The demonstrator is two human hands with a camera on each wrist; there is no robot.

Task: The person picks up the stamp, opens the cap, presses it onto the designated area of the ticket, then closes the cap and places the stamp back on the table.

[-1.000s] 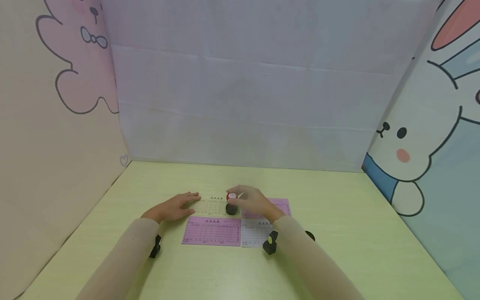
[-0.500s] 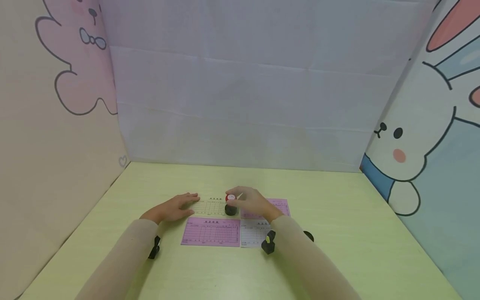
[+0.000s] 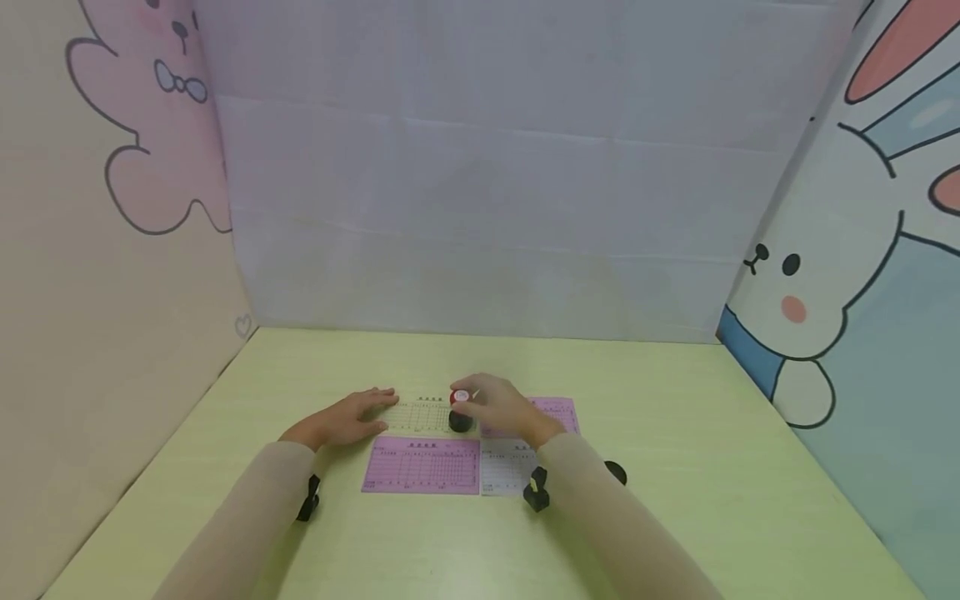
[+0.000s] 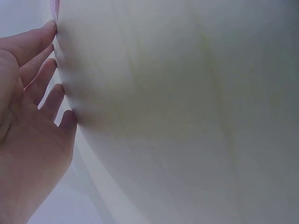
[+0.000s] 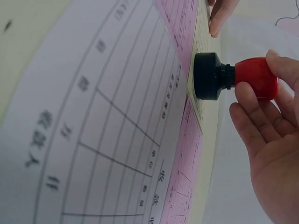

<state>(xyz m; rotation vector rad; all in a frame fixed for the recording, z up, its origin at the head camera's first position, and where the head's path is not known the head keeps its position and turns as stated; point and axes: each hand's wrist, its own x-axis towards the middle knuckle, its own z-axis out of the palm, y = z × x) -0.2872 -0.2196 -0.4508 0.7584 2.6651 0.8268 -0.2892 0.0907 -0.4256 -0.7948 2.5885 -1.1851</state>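
From well back, the head view faced forward and down over the desk (image 3: 720,483). Wrist views looked closely at the left hand (image 4: 37,126) and right hand (image 5: 280,156); head and right wrist shared the red-handled stamp (image 5: 229,77).

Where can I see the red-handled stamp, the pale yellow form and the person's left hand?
Red-handled stamp (image 5: 227,76): right wrist view, on its narrow black neck.
Pale yellow form (image 3: 422,417): head view, on its printed grid.
Left hand (image 3: 345,419): head view, on its back.
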